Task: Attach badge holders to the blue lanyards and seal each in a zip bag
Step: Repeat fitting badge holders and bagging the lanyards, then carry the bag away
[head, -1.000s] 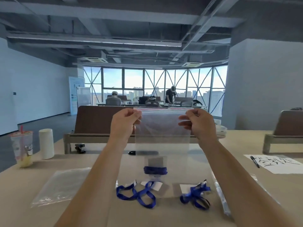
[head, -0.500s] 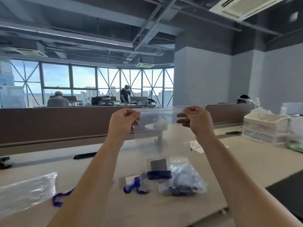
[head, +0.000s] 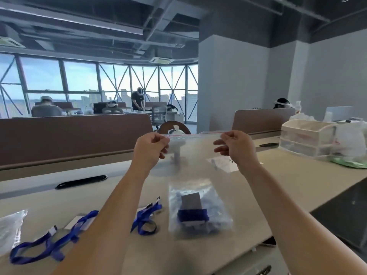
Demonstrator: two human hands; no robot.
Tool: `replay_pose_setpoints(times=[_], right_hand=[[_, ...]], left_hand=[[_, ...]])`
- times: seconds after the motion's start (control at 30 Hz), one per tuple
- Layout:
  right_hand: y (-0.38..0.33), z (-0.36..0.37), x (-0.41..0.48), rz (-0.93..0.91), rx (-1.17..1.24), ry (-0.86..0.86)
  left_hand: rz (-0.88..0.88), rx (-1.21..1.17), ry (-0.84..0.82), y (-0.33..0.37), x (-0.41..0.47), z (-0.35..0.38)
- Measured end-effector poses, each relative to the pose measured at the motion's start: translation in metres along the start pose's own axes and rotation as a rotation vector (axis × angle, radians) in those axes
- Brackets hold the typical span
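- Head view is swinging to the right compared with a second ago: the window wall is sliding off to the left and a grey pillar is coming into the middle.
- Both hands are keeping the same hold through the swing, and the zip bag (head: pixel 195 161) is travelling with them, hanging in the air from its top edge.
- Inside it, the blue lanyard (head: pixel 192 214) and the grey badge holder (head: pixel 191 199) are sitting at the bottom, as before.
- What lies behind the bag is changing. Earlier it was hanging over the loose lanyards (head: pixel 146 218). Now it is hanging over a pile of filled bags (head: pixel 220 217) toward the right of the counter (head: pixel 282 185), and the loose lanyards are lying to the near left.
- Judgement: this pack is nearing its finish and is probably heading for that pile. Several lanyards are still waiting unbagged.
- I cannot tell whether the zip strip (head: pixel 195 135) is pressed closed along its whole length.
- Left hand (head: pixel 151 149) is being held up with the arm stretched forward, its grip clamped on the bag's top left corner and pinching the strip.
- Right hand (head: pixel 236 148) is mirroring it, its grip clamped on the top right corner, with the lower fingers poking out loosely below the pinch.
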State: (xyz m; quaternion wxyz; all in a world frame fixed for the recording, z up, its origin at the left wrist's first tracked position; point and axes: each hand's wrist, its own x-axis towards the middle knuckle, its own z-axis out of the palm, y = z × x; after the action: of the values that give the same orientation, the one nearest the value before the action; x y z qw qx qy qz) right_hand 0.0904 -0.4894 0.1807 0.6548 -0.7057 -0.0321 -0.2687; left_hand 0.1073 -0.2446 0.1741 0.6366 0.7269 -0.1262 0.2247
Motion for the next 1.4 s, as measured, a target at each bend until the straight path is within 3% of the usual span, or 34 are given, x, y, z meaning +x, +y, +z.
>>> replay_pose_setpoints(times=[0.3, 0.47, 0.77, 1.0, 1.4], right_hand=[[0.075, 0.021, 0.066, -0.026, -0.370, -0.013], [0.131, 0.026, 0.087, -0.015, -0.556, -0.073], [0.221, 0.027, 0.105, 0.114, -0.730, -0.236], [0.250, 0.027, 0.106, 0.159, -0.850, -0.291], [0.258, 0.033, 0.111, 0.055, -1.085, -0.321]], left_hand=[[0.011, 0.362, 0.000, -0.079, 0.058, 0.025], [0.005, 0.527, -0.132, -0.135, 0.078, 0.033], [-0.129, 0.620, -0.283, -0.208, 0.087, 0.057], [-0.168, 0.780, -0.352, -0.239, 0.083, 0.068], [-0.160, 0.935, -0.347, -0.251, 0.084, 0.076]])
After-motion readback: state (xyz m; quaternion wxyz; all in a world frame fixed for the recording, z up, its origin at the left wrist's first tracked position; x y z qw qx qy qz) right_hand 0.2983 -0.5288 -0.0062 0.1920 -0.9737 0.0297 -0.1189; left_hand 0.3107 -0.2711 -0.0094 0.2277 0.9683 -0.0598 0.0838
